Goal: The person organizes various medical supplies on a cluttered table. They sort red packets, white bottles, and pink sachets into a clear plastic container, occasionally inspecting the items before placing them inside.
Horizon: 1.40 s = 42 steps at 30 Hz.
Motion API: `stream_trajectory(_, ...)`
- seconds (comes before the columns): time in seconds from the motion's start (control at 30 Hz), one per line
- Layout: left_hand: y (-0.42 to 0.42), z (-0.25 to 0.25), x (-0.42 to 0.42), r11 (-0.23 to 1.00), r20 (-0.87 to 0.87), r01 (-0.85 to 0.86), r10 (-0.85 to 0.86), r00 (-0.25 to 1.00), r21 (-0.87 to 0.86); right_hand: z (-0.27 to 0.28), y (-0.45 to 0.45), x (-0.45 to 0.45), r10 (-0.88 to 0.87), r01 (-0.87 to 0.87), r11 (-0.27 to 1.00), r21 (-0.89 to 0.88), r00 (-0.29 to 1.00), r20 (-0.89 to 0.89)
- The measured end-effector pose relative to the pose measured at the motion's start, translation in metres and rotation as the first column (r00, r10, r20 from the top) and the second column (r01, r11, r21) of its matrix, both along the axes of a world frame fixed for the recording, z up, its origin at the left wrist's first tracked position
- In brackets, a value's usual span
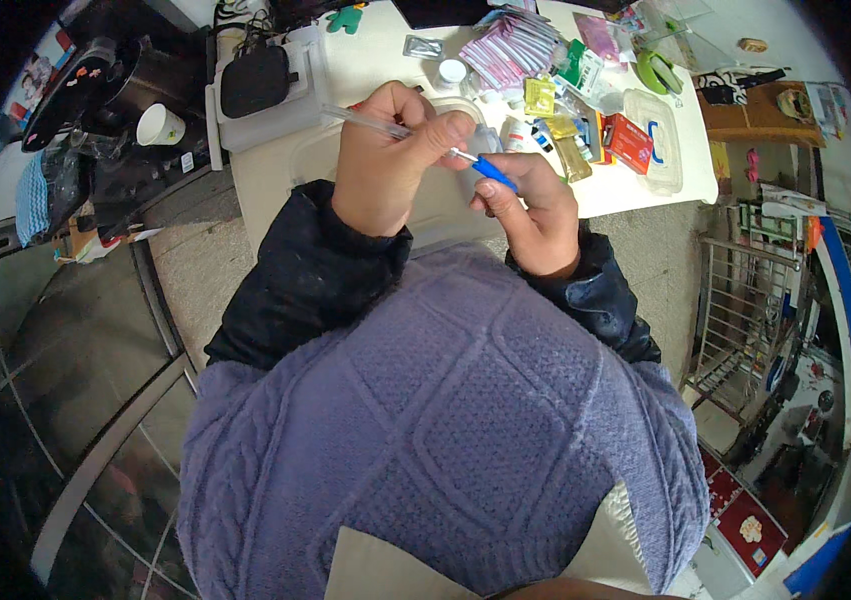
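Observation:
My left hand (395, 154) holds a clear tubular pen barrel (365, 120) between thumb and fingers, its far end pointing up and left. A thin white tip shows past the thumb. In my right hand (538, 206) a blue pen cap or pen end (495, 175) is pinched between thumb and forefinger. The white tip meets the blue piece or lies just at its end; whether they are joined I cannot tell. Both hands are raised over the near edge of the white table (268, 180). Just behind them lies a clear plastic container, partly hidden by the hands.
Pink-and-white packets (508, 49), a white-lidded jar (452, 72), a red box (626, 144), a green-and-white box (581, 66) and a clear lid with a blue handle (669, 150) crowd the table. A black pouch (254, 81) lies at left, a paper cup (161, 125) beyond it.

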<state>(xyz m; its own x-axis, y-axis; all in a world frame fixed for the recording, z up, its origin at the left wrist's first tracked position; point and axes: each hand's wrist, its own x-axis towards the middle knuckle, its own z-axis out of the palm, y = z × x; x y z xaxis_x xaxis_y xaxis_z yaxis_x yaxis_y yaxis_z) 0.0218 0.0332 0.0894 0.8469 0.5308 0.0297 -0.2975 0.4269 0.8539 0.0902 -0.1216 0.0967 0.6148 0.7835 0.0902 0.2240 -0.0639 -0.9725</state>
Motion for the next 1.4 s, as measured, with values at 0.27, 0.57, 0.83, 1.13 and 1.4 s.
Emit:
stream_trajectory(0.27, -0.013, -0.02, 0.007, 0.978, 0.085, -0.118, 0.105, 0.991, 0.171, 0.006, 0.007, -0.009, 0.0, 0.008, 0.999, -0.054, 0.987, 0.161)
stream_trajectory(0.57, -0.017, -0.008, 0.002, 0.982, 0.038, -0.007, 0.0, 0.999, 0.187, 0.0, 0.013, -0.019, -0.049, 0.049, 0.999, -0.001, 0.995, 0.089)
stream_trajectory(0.83, -0.015, -0.002, 0.005, 0.937, 0.109, -0.052, 0.015, 0.994, 0.345, 0.006, 0.014, -0.023, -0.055, 0.06, 0.997, -0.054, 0.995, 0.088)
stream_trajectory(1.13, -0.018, -0.016, 0.005, 0.929, 0.195, 0.336, -0.362, 0.912, 0.153, -0.006, 0.011, -0.026, -0.029, 0.027, 1.0, 0.011, 0.985, 0.169)
stream_trajectory(1.4, -0.028, -0.024, 0.004, 0.866, -0.046, 0.429, -0.433, 0.9, 0.259, -0.036, -0.004, -0.02, 0.087, -0.053, 0.993, 0.102, 0.927, -0.365)
